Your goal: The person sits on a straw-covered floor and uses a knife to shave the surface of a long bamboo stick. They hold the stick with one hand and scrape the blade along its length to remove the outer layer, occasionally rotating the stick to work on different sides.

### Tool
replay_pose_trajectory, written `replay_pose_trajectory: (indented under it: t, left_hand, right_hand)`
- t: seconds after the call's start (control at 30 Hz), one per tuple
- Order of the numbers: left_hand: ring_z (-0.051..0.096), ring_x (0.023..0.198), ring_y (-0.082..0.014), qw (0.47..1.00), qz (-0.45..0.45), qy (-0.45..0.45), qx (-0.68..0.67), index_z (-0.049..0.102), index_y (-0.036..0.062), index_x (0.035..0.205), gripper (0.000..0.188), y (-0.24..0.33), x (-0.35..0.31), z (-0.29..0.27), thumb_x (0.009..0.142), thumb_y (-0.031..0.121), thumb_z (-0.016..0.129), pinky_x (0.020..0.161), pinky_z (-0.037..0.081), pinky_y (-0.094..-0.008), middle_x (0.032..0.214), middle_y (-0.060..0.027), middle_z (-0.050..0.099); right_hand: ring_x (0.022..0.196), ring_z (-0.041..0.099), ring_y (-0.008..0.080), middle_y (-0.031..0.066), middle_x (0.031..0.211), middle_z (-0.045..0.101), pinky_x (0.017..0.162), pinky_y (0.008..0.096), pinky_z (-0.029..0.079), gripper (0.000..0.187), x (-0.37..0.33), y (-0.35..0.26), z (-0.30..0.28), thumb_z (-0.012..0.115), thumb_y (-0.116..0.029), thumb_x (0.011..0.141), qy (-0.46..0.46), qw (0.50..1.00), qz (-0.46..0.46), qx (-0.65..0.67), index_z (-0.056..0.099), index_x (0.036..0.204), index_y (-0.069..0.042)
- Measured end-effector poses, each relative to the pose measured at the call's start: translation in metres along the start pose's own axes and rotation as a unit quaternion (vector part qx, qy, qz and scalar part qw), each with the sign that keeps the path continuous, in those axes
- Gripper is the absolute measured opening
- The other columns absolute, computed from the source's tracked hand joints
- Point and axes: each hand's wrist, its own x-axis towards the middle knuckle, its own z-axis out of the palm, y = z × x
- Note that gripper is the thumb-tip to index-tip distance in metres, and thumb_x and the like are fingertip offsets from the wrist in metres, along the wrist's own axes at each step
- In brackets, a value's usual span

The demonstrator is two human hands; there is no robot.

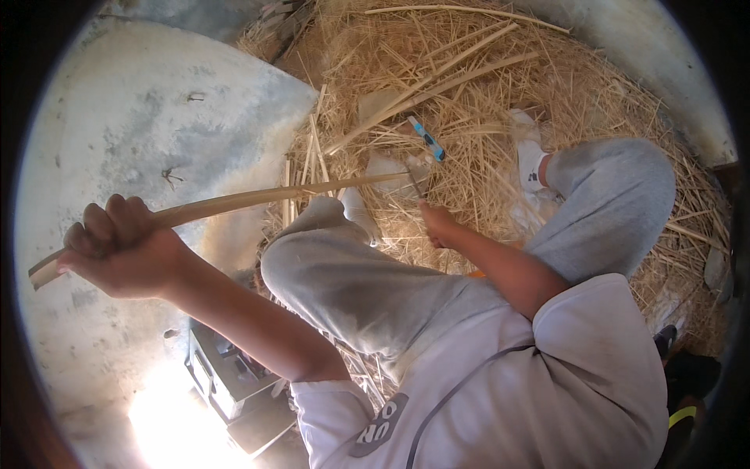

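Note:
My left hand (129, 248), raised at the left, is closed in a fist around a long, pale split-bamboo strip (242, 201). The strip slants across my bent knee, its far end tapering near the middle of the view. There my right hand (440, 224) grips a small knife (415, 184), whose thin dark blade meets or lies very close to the strip's tip. Its handle is mostly hidden by my fingers. Just beyond the blade, a light-blue box cutter (426, 138) lies on the straw-like shavings (476, 164).
Several longer bamboo strips (437, 82) lie across the shavings at the far side. A stained pale wall (180, 102) rises at the left. Below my left forearm stands a dark box-like thing (234, 375) beside bright glare. My legs (359, 289) are folded on either side of the work.

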Motion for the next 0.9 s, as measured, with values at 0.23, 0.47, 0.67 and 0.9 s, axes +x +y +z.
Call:
replay_pose_trajectory:
  t: [0.23, 0.47, 0.67, 0.9]
  left_hand:
    - [0.013, 0.051, -0.0098, 1.000, 0.008, -0.030, -0.001, 0.020, 0.0187, 0.069, 0.054, -0.009, 0.007, -0.011, 0.106, 0.052, 0.039, 0.044, 0.008, -0.0277, 0.058, 0.0041, 0.017]
    - [0.012, 0.051, -0.0089, 1.000, -0.007, 0.000, -0.013, 0.020, 0.0180, 0.069, 0.055, -0.003, 0.003, -0.015, 0.105, 0.053, 0.042, 0.044, 0.008, -0.0277, 0.057, 0.0044, 0.017]
    - [0.016, 0.048, -0.0079, 0.996, -0.027, -0.032, -0.074, 0.043, 0.0188, 0.072, 0.047, -0.004, 0.003, -0.022, 0.103, 0.054, 0.044, 0.041, 0.012, -0.0255, 0.056, 0.0053, 0.023]
    - [0.038, 0.069, -0.0138, 0.967, -0.128, -0.121, -0.183, 0.060, 0.0135, 0.083, 0.043, -0.005, 0.015, -0.036, 0.097, 0.054, 0.054, 0.058, 0.030, -0.0262, 0.074, -0.0006, 0.047]
  right_hand:
    - [0.065, 0.063, 0.0341, 0.0212, 0.072, 0.064, 0.066, 0.0487, 0.049, 0.063, -0.049, -0.014, -0.005, 0.037, -0.053, 0.104, 0.026, 0.924, -0.304, -0.230, 0.063, 0.085, 0.001]
    - [0.049, 0.058, 0.0275, 0.0153, 0.062, 0.058, 0.050, 0.0420, 0.050, 0.069, 0.016, 0.034, -0.032, 0.037, -0.059, 0.102, 0.090, 0.991, -0.006, -0.099, 0.054, 0.071, 0.001]
    - [0.045, 0.057, 0.0243, 0.0147, 0.063, 0.058, 0.047, 0.0413, 0.049, 0.064, -0.008, 0.005, -0.010, 0.043, -0.056, 0.101, 0.013, 0.991, -0.064, -0.117, 0.055, 0.077, 0.003]
    - [0.046, 0.057, 0.0200, 0.0078, 0.058, 0.057, 0.046, 0.0368, 0.049, 0.060, -0.074, -0.080, -0.023, 0.045, -0.052, 0.102, -0.013, 0.968, -0.224, -0.115, 0.057, 0.075, 0.000]
